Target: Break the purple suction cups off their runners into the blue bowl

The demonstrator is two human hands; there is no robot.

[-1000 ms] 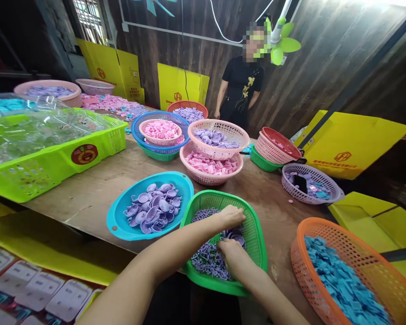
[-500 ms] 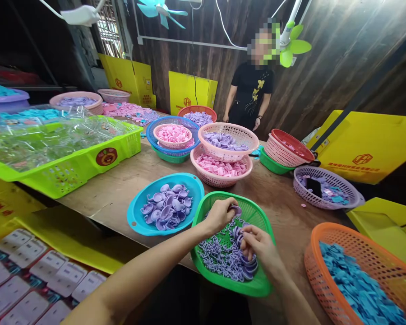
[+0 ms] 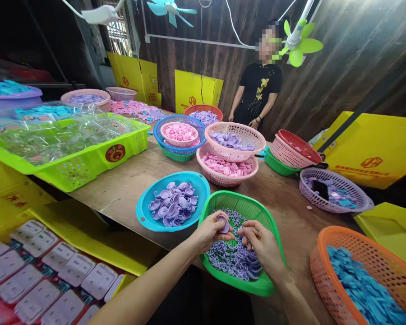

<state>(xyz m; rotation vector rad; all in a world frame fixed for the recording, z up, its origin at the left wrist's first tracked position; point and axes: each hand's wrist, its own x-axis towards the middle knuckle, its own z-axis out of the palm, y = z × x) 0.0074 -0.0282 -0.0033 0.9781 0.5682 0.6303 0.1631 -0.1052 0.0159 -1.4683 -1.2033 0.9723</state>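
My left hand (image 3: 210,234) is closed on a small purple toy cup (image 3: 223,224), its round opening turned toward me. Close beside it, my right hand (image 3: 262,241) pinches a small purple piece (image 3: 241,230) whose shape is mostly hidden by the fingers. Both hands are over a green basket (image 3: 275,225) full of thin, chain-like purple pieces (image 3: 223,262). A row of nested purple cups (image 3: 253,266) shows beneath my right hand; whether the palm also holds it I cannot tell. To the left stands a blue basin (image 3: 142,210) with purple cups that have curled handles (image 3: 174,205).
Pink baskets (image 3: 203,169) of purple and pink parts are stacked behind. An orange basket (image 3: 320,271) of blue pieces stands right, a green crate (image 3: 88,169) of bagged items left. A purple basket (image 3: 307,198) holds a dark phone-like object. A person (image 3: 260,95) stands beyond the table (image 3: 111,198).
My left hand has come down and toward my right hand, turning the cup's opening toward me. My right hand now shows a small piece at its fingertips. The view has shifted slightly left.
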